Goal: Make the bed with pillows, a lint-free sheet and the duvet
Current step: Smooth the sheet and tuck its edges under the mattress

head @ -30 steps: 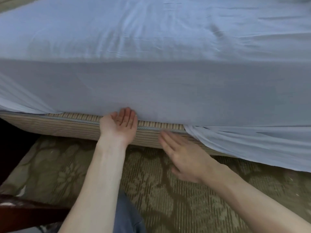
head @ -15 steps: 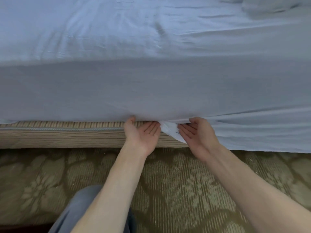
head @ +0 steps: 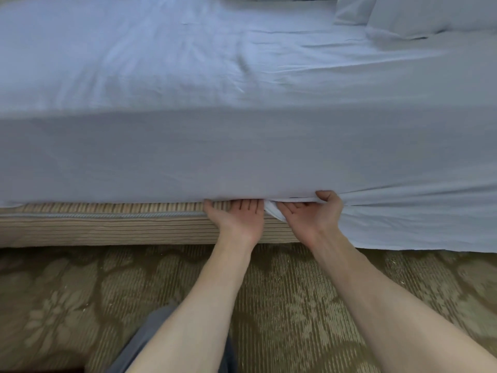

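So the sheet (head: 242, 146) is spread over the top of the bed and down the near side of the mattress. It's thin, light, floppy cotton-type stuff, so I'd guess it weighs nothing, won't hold a shape, and slides and wrinkles easily. The best place to grab looks like right at the bottom hem, where it meets the gap between the mattress and the striped bed base (head: 107, 224).

The left hand (head: 236, 215) is palm up with its fingers (head: 248, 204) straight and relaxed, holding nothing, tips poking up under the tucked edge. The right hand (head: 312, 214) is also palm up, just beside it, with a bunched fold of sheet lying across its fingers (head: 289, 208) and the thumb clamped over the top, so it's pinching the cloth.

Left of the hands the hem is tucked. To the right, a loose flap hangs down over the base almost to the patterned carpet (head: 322, 305).

Probably the only real obstacle is the weight of the mattress pressing on that gap. A pillow (head: 430, 14) sits at the far right corner, well out of the way. No duvet in view.
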{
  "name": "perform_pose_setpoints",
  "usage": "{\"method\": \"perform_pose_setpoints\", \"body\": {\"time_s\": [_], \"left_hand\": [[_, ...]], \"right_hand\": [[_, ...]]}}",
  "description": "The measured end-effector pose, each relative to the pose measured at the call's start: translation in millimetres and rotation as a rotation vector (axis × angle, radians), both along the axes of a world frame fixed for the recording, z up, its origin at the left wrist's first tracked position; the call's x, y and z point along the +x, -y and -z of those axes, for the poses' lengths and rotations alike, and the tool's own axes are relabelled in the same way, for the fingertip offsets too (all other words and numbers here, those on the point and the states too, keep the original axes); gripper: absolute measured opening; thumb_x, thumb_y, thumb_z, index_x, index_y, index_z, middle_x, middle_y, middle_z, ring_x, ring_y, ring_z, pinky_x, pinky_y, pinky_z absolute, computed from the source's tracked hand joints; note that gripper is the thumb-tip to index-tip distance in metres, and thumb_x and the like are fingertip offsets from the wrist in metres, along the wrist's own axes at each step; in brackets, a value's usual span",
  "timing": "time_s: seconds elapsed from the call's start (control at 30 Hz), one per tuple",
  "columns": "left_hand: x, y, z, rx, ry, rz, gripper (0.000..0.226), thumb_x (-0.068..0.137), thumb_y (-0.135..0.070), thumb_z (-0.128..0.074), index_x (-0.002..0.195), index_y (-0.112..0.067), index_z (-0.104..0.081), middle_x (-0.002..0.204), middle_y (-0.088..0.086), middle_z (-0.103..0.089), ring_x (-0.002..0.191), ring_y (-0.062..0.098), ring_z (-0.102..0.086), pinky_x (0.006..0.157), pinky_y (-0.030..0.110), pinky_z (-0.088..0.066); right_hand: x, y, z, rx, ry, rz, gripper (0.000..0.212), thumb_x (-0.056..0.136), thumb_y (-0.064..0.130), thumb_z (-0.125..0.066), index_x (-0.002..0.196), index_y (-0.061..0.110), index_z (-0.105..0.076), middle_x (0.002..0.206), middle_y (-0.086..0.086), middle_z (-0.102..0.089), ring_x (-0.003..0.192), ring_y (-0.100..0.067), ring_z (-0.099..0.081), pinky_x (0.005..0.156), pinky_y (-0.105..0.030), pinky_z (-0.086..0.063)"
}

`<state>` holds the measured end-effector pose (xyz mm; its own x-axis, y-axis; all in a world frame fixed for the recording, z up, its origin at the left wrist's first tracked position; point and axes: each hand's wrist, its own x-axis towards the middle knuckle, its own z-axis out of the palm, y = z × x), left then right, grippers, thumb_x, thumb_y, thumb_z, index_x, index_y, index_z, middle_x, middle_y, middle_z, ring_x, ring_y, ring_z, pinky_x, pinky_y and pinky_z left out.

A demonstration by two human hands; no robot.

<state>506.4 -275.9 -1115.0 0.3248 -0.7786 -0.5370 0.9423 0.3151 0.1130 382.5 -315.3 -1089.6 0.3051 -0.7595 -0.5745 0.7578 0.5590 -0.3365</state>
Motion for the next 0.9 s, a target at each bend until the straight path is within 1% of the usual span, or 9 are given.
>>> {"method": "perform_pose_setpoints", "body": {"time_s": [0.1, 0.2, 0.3, 0.37, 0.43, 0.57, 0.77, 0.83, 0.9], "left_hand": [[3.5, -9.8, 0.7, -0.063, 0.002, 0.058, 0.077, 0.092, -0.066, -0.055, 0.137, -0.004, -0.055, 0.132, 0.021, -0.064, 0.123, 0.037, -0.061, 0.116, 0.051, -0.040], [6.2, -21.6, -5.9, -0.063, 0.005, 0.089, 0.076, 0.092, -0.061, -0.059, 0.136, 0.000, -0.053, 0.133, 0.024, -0.062, 0.125, 0.039, -0.059, 0.117, 0.052, -0.039], [0.7, -27.9, -6.7, -0.052, -0.002, 0.111, 0.085, 0.092, -0.061, -0.058, 0.143, 0.006, -0.044, 0.139, 0.025, -0.055, 0.134, 0.037, -0.051, 0.123, 0.049, -0.030], [-2.6, -28.0, -7.5, -0.038, -0.014, 0.115, 0.088, 0.093, -0.062, -0.055, 0.147, 0.005, -0.038, 0.144, 0.026, -0.049, 0.140, 0.036, -0.045, 0.124, 0.048, -0.026], [-5.5, -25.3, -9.0, -0.031, -0.020, 0.114, 0.090, 0.093, -0.063, -0.053, 0.149, 0.005, -0.035, 0.147, 0.026, -0.046, 0.143, 0.036, -0.042, 0.125, 0.048, -0.024], [-7.5, -20.3, -5.1, -0.007, -0.017, 0.146, 0.089, 0.093, -0.063, -0.053, 0.149, 0.005, -0.038, 0.147, 0.023, -0.048, 0.142, 0.033, -0.044, 0.125, 0.046, -0.026], [-9.3, -18.1, -4.5, -0.009, -0.053, 0.133, 0.087, 0.093, -0.063, -0.053, 0.147, 0.004, -0.040, 0.147, 0.023, -0.048, 0.142, 0.034, -0.043, 0.125, 0.046, -0.026], [-10.1, -19.7, -4.1, -0.012, -0.055, 0.134, 0.087, 0.094, -0.062, -0.053, 0.148, 0.005, -0.038, 0.147, 0.024, -0.048, 0.142, 0.034, -0.043, 0.125, 0.046, -0.026], [-10.4, -20.8, -3.4, -0.027, -0.060, 0.135, 0.089, 0.094, -0.062, -0.054, 0.150, 0.005, -0.036, 0.148, 0.025, -0.047, 0.143, 0.035, -0.042, 0.125, 0.047, -0.025]], "right_hand": [[1.9, -3.2, -6.1, 0.020, -0.021, -0.003, 0.053, 0.088, 0.024, -0.048, 0.135, 0.001, -0.052, 0.130, -0.027, -0.061, 0.120, -0.046, -0.060, 0.108, -0.059, -0.045], [3.3, -4.6, -19.4, 0.075, -0.069, -0.007, 0.051, 0.094, 0.028, -0.046, 0.136, -0.001, -0.054, 0.132, -0.025, -0.059, 0.121, -0.042, -0.059, 0.110, -0.055, -0.044], [-7.8, -4.2, -27.1, 0.143, -0.095, 0.032, 0.066, 0.102, 0.038, -0.043, 0.150, -0.006, -0.037, 0.149, -0.026, -0.046, 0.139, -0.039, -0.046, 0.119, -0.048, -0.036], [-16.9, -3.0, -33.6, 0.171, -0.103, 0.098, 0.073, 0.104, 0.044, -0.040, 0.154, -0.008, -0.027, 0.155, -0.026, -0.038, 0.145, -0.037, -0.040, 0.121, -0.047, -0.032], [-19.9, -1.1, -41.2, 0.172, -0.096, 0.128, 0.072, 0.104, 0.044, -0.040, 0.153, -0.008, -0.029, 0.152, -0.026, -0.042, 0.141, -0.037, -0.044, 0.119, -0.047, -0.035], [-14.1, -6.2, -50.9, 0.152, -0.188, 0.111, 0.060, 0.105, 0.038, -0.037, 0.146, -0.006, -0.040, 0.147, -0.027, -0.047, 0.138, -0.035, -0.049, 0.118, -0.043, -0.036], [-15.7, -2.6, -57.6, 0.106, -0.162, 0.079, 0.060, 0.104, 0.038, -0.037, 0.150, 0.000, -0.037, 0.152, -0.020, -0.044, 0.142, -0.031, -0.044, 0.121, -0.042, -0.032], [-19.4, 2.6, -52.5, 0.119, -0.152, 0.087, 0.061, 0.103, 0.040, -0.037, 0.149, 0.000, -0.041, 0.148, -0.019, -0.049, 0.136, -0.033, -0.050, 0.119, -0.041, -0.035], [-24.2, 8.7, -47.0, 0.135, -0.139, 0.099, 0.059, 0.101, 0.042, -0.040, 0.141, 0.000, -0.049, 0.137, -0.018, -0.058, 0.124, -0.031, -0.059, 0.114, -0.039, -0.041]]}}
